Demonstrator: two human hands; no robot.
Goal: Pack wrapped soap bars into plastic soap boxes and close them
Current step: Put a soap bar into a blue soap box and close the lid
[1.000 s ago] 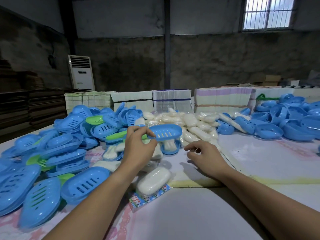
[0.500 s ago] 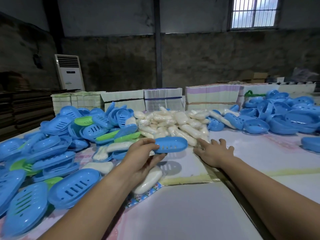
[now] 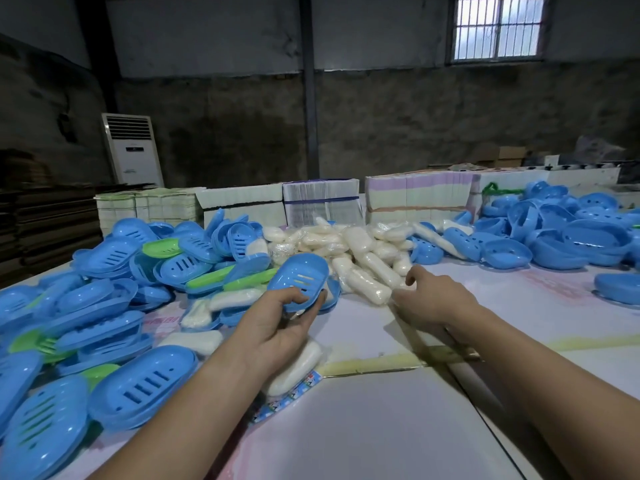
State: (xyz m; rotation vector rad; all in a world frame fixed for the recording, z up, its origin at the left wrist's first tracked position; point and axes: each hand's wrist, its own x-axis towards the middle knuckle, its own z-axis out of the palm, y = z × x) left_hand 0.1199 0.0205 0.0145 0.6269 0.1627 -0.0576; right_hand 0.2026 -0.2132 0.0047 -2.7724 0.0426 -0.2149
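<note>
Above the table (image 3: 381, 427), a blue soap box lid (image 3: 299, 282) is pinched in the left hand (image 3: 277, 327), over a wrapped soap bar (image 3: 294, 368). Just right, the right hand (image 3: 433, 301) hovers with loosely curled, empty fingers beside the heap of soap bars (image 3: 349, 251). Blue boxes (image 3: 104, 306) crowd the left.

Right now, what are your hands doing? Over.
Left hand grips a blue soap box lid. Right hand open, reaching toward the wrapped soap pile. Nothing blocking.
</note>
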